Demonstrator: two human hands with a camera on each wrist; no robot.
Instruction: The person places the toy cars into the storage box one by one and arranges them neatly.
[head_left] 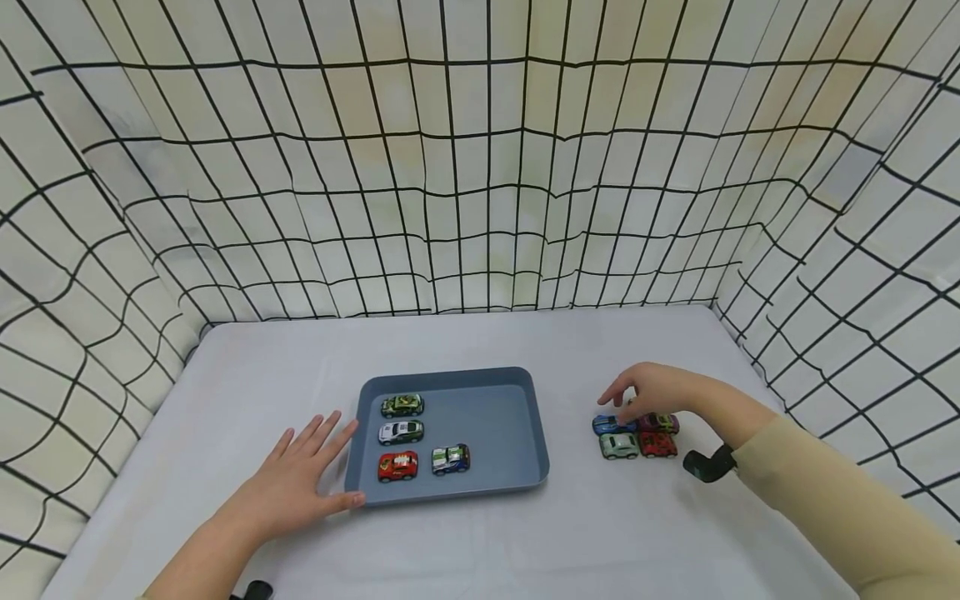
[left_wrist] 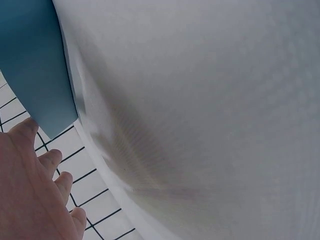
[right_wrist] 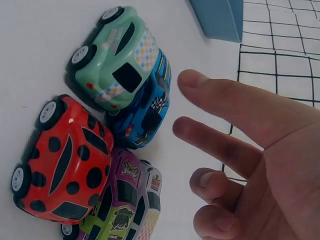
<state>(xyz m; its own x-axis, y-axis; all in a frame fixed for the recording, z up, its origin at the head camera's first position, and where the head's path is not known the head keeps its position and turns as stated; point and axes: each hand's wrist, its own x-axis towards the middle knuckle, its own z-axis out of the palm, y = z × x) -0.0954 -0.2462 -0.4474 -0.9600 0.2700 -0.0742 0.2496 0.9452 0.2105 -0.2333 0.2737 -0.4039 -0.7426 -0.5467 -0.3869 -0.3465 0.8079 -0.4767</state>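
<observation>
My left hand [head_left: 288,492] lies with fingers spread beside the blue-grey tray [head_left: 510,433], its thumb at the tray's near left corner. My right hand [head_left: 663,390] hovers over a cluster of toy cars right of the tray. Its thumb and forefinger are apart beside the blue toy car [right_wrist: 150,107], with nothing between them; the other fingers bend loosely. Close around stand a mint-green toy car [head_left: 619,447], a red black-spotted one [head_left: 657,445], a purple-and-green one [right_wrist: 117,200] and a whitish one [right_wrist: 150,187], which the hand mostly hides in the head view.
Inside the tray's left half sit a camouflage toy car [head_left: 402,406], a white-and-green one [head_left: 401,432], a red one [head_left: 397,467] and a striped white-and-blue one [head_left: 451,459]. A black grid net [head_left: 487,192] over white cloth walls the white table [head_left: 465,550] at back and sides.
</observation>
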